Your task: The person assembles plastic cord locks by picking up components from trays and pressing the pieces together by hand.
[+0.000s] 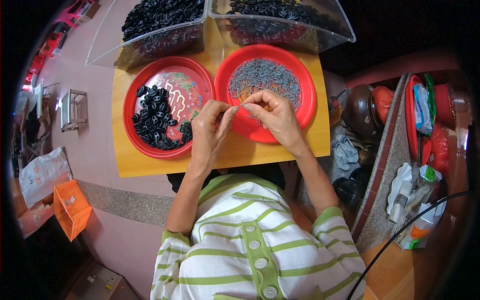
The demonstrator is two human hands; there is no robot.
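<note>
My left hand (212,127) and my right hand (274,117) meet fingertip to fingertip above the gap between two red trays. Each is closed in a pinch of thumb and forefinger. A tiny dark speck shows at the right fingertips, too small to name. Under my right hand lies the right-hand tray (311,102), holding many small grey screw-like pieces (270,75). The left-hand tray (128,122) has a patterned bottom and holds small black oval pieces with two holes (156,117). My left hand overlaps its right edge.
Two clear plastic boxes (206,19) full of black pieces stand along the far side of the yellow table (300,152). A stone-topped ledge (385,155) runs at the right, with jars and light slippers (345,150) beside it. An orange bag (71,207) stands at the left.
</note>
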